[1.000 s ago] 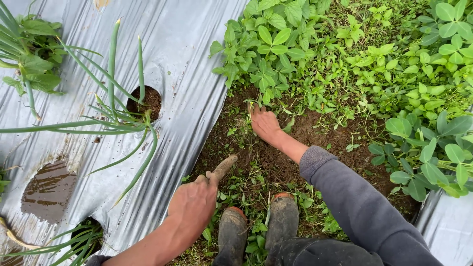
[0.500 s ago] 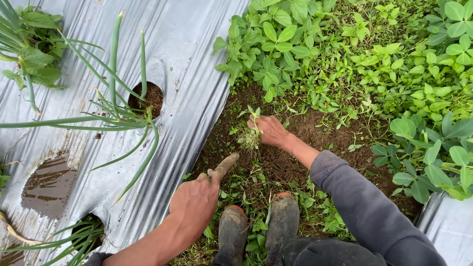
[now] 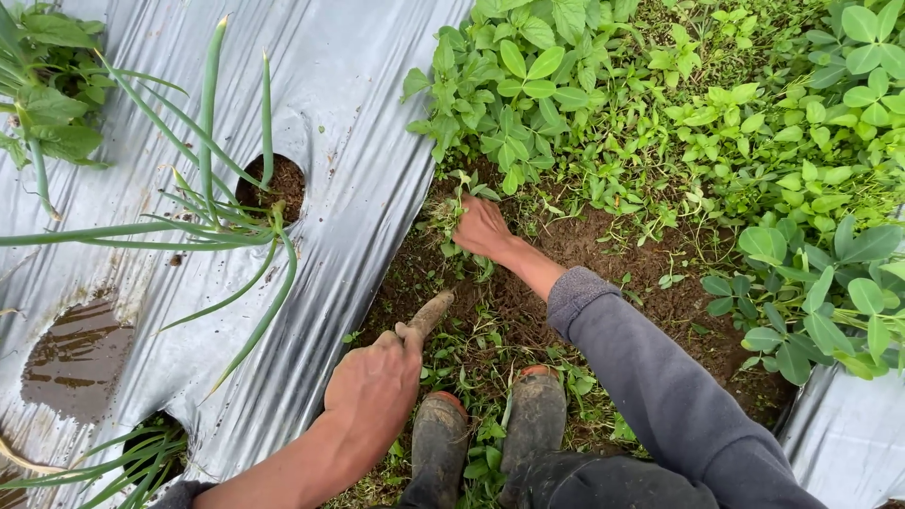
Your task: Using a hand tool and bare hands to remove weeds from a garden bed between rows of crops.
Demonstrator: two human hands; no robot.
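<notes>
Where the bare soil of the furrow [image 3: 603, 283] meets the silver mulch sheet [image 3: 358, 141], a small weed clump [image 3: 451, 212] sits bunched in the closed right hand [image 3: 483, 226]; it looks light, soft and easily torn, so low at the stems seems the surest hold. The left hand [image 3: 372, 386] is clamped round a muddy tool handle [image 3: 429, 313]. Muddy boots [image 3: 490, 434] below and green onion plants [image 3: 203, 221] hem the narrow strip.

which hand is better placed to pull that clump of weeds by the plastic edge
Right. The right hand is already closed on the weed clump at the edge of the plastic mulch. The left hand sits nearer the boots, occupied gripping a muddy tool.
</notes>
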